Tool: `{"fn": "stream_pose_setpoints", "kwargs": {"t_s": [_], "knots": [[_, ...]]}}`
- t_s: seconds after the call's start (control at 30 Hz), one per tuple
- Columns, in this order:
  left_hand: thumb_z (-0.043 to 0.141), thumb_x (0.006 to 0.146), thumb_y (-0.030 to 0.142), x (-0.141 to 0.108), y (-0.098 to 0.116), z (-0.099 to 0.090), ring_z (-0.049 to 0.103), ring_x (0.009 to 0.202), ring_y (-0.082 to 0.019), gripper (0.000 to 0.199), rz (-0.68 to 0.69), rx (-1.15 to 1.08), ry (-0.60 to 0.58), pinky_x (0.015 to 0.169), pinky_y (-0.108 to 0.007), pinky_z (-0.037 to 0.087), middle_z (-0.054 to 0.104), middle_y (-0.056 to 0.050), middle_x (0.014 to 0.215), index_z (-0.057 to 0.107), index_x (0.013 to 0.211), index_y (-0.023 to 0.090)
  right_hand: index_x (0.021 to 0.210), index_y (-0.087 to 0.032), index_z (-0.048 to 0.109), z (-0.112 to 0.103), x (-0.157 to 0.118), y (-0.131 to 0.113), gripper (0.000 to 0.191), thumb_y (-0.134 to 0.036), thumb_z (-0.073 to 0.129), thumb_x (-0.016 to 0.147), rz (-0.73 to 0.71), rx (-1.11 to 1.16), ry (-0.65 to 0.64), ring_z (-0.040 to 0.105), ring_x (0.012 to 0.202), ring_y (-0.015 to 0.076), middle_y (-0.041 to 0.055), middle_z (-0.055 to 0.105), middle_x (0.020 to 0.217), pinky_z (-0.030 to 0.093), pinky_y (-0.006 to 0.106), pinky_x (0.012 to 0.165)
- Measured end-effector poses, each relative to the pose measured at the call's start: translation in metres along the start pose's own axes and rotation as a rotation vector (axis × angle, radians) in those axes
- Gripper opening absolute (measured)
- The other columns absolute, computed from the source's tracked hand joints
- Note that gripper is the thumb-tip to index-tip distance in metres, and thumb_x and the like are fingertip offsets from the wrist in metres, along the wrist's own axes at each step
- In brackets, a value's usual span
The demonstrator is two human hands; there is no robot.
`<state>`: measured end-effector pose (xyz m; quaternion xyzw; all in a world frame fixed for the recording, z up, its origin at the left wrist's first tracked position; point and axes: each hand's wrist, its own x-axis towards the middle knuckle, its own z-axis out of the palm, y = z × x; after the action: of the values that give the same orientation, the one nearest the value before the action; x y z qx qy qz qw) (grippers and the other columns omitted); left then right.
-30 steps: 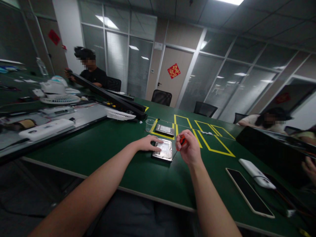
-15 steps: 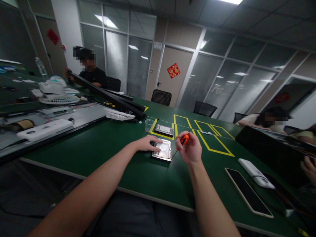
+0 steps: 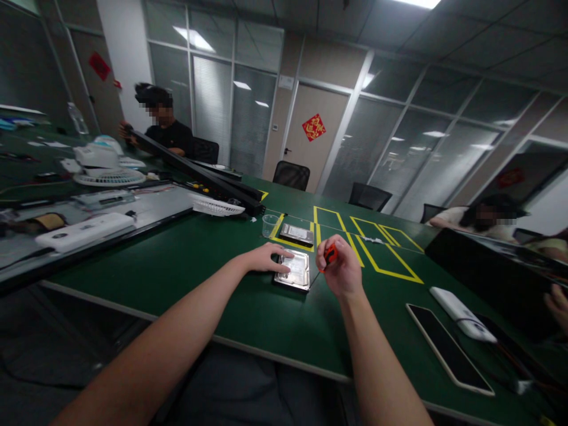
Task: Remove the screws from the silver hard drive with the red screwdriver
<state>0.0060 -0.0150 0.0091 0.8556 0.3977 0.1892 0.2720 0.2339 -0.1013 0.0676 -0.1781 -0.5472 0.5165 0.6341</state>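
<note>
A silver hard drive (image 3: 300, 271) lies flat on the green table in front of me. My left hand (image 3: 266, 258) rests on its left part, thumb and forefinger spread apart over the metal cover; the other fingers are mostly hidden. To the right of the drive, my right hand (image 3: 341, 266) is closed around the orange-and-black handle of a screwdriver (image 3: 329, 257). The thin shaft slants down-left to the drive's near right corner; whether the tip touches a screw is too small to tell. Just behind lies a second hard drive (image 3: 296, 234), label up, within yellow tape.
A clear plastic cup (image 3: 268, 226) stands behind my left hand. Yellow tape outlines (image 3: 390, 269) mark the table at right. Nearer lie a phone (image 3: 448, 349) and a white power strip (image 3: 461, 313). Fan parts (image 3: 217, 205) and a large panel (image 3: 164, 207) sit left. Other people sit around the table.
The view has shifted very slightly. My right hand has turned the screwdriver handle a little; my left hand stays on the hard drive.
</note>
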Motion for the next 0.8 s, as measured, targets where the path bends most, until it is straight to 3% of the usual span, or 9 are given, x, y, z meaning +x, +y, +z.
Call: {"fn": "stream_pose_setpoints", "kwargs": {"t_s": [0.23, 0.4, 0.63, 0.8], "knots": [[0.074, 0.077, 0.068, 0.0012, -0.0012, 0.0008, 0.038, 0.143, -0.034, 0.072, 0.005, 0.011, 0.003, 0.119, -0.043, 0.026, 0.046, -0.006, 0.154, 0.060, 0.140, 0.036, 0.079, -0.021, 0.054, 0.0018, -0.0006, -0.0024, 0.017, -0.035, 0.057, 0.088, 0.033, 0.036, -0.016, 0.040, 0.039, 0.0076, 0.0002, 0.064, 0.068, 0.028, 0.021, 0.042], [0.074, 0.077, 0.068, 0.0003, 0.0000, -0.0001, 0.037, 0.143, -0.035, 0.073, 0.007, 0.009, 0.002, 0.118, -0.044, 0.026, 0.046, -0.007, 0.154, 0.060, 0.141, 0.035, 0.077, -0.020, 0.061, -0.0005, 0.0000, -0.0035, 0.031, -0.041, 0.045, 0.092, 0.059, 0.066, -0.018, 0.039, 0.041, 0.0094, 0.0045, 0.064, 0.068, 0.029, 0.023, 0.043], [0.074, 0.078, 0.065, 0.0016, -0.0027, 0.0005, 0.038, 0.143, -0.034, 0.070, 0.025, 0.024, 0.004, 0.119, -0.044, 0.026, 0.045, -0.007, 0.154, 0.061, 0.140, 0.035, 0.073, -0.018, 0.063, -0.0020, 0.0014, -0.0009, 0.028, -0.036, 0.050, 0.090, 0.038, 0.049, -0.019, 0.041, 0.042, 0.0092, 0.0039, 0.062, 0.065, 0.030, 0.023, 0.043], [0.075, 0.077, 0.067, 0.0021, -0.0056, 0.0016, 0.038, 0.143, -0.035, 0.071, 0.017, 0.014, 0.009, 0.119, -0.045, 0.025, 0.045, -0.007, 0.155, 0.062, 0.139, 0.035, 0.075, -0.019, 0.060, -0.0018, 0.0004, 0.0006, 0.020, -0.031, 0.054, 0.089, -0.015, 0.028, -0.012, 0.051, 0.049, 0.0119, 0.0028, 0.063, 0.067, 0.037, 0.023, 0.047]]}}
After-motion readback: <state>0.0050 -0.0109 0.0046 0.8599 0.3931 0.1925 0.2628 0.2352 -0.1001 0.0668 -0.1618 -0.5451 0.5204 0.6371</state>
